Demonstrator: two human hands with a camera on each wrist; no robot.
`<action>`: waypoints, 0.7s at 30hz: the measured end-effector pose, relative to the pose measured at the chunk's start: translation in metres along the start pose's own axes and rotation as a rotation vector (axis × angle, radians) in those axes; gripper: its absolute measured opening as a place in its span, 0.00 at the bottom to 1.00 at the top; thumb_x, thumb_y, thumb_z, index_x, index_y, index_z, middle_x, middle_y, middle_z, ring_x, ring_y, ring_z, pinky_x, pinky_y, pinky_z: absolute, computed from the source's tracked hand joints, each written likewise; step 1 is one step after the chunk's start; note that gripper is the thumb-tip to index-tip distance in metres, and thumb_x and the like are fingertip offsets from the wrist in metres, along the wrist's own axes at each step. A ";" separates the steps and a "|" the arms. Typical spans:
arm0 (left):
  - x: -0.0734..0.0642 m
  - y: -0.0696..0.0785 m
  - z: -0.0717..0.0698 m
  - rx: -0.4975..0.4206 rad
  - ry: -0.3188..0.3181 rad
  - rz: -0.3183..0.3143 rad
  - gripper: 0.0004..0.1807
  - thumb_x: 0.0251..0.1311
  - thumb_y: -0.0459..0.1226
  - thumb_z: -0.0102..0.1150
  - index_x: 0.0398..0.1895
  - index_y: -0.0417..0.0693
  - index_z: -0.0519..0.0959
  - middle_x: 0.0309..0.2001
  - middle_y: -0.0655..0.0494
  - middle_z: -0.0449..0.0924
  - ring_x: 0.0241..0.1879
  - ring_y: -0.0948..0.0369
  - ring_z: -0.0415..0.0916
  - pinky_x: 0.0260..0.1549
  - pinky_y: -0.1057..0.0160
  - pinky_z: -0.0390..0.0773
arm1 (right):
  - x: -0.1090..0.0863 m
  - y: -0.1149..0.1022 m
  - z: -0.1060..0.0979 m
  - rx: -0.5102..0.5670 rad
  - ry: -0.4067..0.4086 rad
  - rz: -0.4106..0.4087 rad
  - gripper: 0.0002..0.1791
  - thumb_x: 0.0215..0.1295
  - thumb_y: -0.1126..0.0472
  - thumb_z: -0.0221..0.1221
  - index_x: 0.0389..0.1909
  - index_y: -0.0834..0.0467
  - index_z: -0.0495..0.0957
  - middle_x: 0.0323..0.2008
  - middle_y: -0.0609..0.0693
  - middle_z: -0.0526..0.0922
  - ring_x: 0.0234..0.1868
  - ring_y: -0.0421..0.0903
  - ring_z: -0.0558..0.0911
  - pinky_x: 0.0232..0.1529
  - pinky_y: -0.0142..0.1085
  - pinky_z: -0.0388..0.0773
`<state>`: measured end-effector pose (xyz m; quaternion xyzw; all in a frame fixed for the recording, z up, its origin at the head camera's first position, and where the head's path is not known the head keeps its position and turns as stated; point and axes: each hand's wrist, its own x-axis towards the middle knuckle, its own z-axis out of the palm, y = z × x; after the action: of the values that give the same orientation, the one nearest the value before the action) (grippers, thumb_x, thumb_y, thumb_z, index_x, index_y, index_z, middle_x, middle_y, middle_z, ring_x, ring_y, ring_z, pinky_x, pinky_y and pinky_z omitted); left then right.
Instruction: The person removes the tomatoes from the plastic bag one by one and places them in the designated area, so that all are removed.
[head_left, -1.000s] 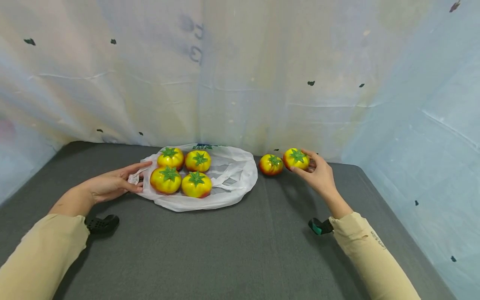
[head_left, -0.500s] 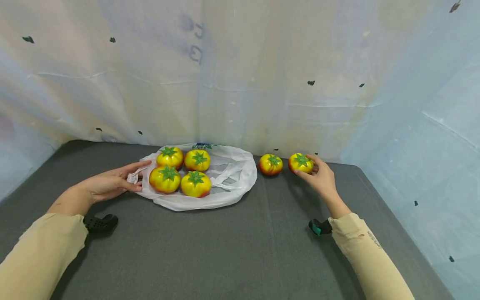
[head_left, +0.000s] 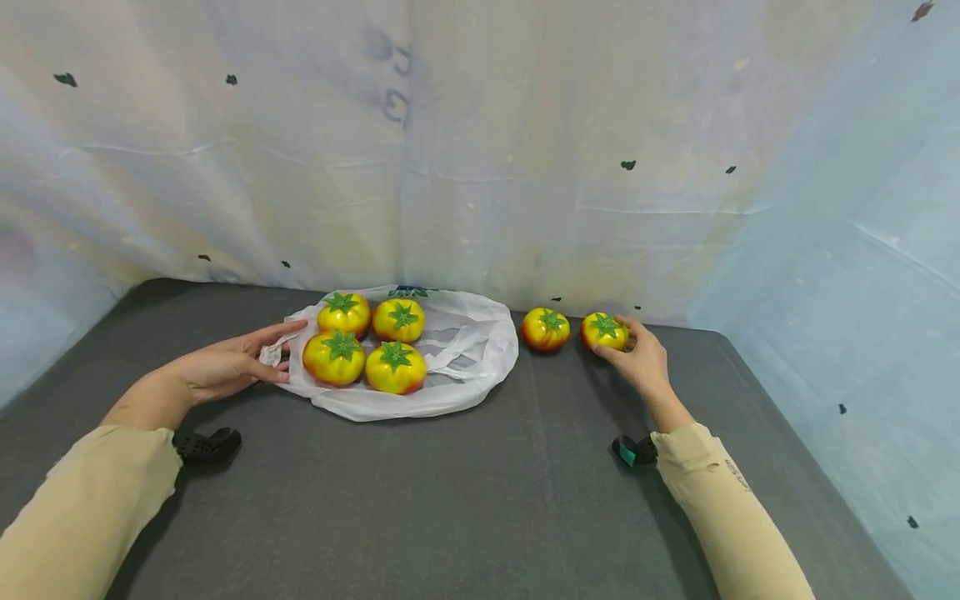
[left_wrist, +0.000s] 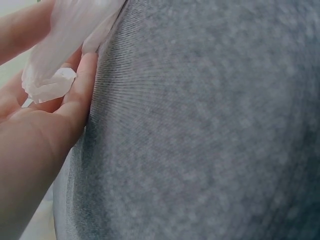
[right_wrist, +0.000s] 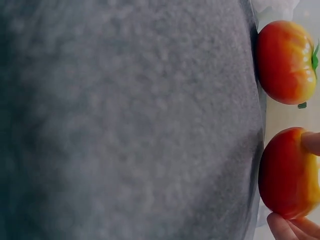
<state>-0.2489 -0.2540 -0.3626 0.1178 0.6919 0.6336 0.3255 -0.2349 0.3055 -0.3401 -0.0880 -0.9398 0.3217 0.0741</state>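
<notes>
At the table's right back, my right hand (head_left: 641, 358) holds a red-and-yellow tomato (head_left: 604, 331) with a green leafy top, thumb and fingers around its sides. In the right wrist view that tomato (right_wrist: 285, 175) sits on the grey surface. A second tomato (head_left: 545, 329) stands just left of it, apart. Several similar tomatoes (head_left: 334, 358) sit in a group on a white plastic bag (head_left: 480, 367) lying flat. My left hand (head_left: 228, 367) touches the bag's left end with extended fingers. In the left wrist view a bunched bag end (left_wrist: 55, 75) lies between thumb and fingers.
A dark grey table (head_left: 405, 508) carries everything. Behind it hangs a pale plastic sheet (head_left: 480, 167) with small dark marks, and a bluish sheet (head_left: 847, 292) closes the right side. Black straps sit at both wrists.
My right hand has moved slightly right and down with its tomato, away from the neighbouring tomato, setting it on the table. The left hand and the bag have stayed put.
</notes>
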 end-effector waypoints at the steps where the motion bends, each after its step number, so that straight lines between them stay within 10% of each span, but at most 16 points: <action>1: 0.000 0.000 0.000 0.001 0.002 -0.001 0.50 0.61 0.25 0.54 0.77 0.59 0.36 0.71 0.48 0.04 0.68 0.44 0.17 0.63 0.31 0.25 | 0.000 0.000 0.001 0.002 0.000 0.007 0.39 0.61 0.53 0.62 0.71 0.56 0.59 0.66 0.67 0.63 0.62 0.63 0.70 0.60 0.54 0.70; 21: -0.001 0.001 0.002 0.004 0.005 0.003 0.51 0.61 0.25 0.55 0.77 0.58 0.35 0.70 0.49 0.02 0.69 0.44 0.13 0.64 0.33 0.26 | 0.002 0.000 0.000 0.012 -0.024 0.051 0.45 0.62 0.50 0.61 0.75 0.56 0.51 0.70 0.67 0.58 0.67 0.63 0.65 0.63 0.55 0.66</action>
<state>-0.2472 -0.2531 -0.3610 0.1178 0.6939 0.6330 0.3225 -0.2368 0.3054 -0.3400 -0.1077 -0.9361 0.3303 0.0552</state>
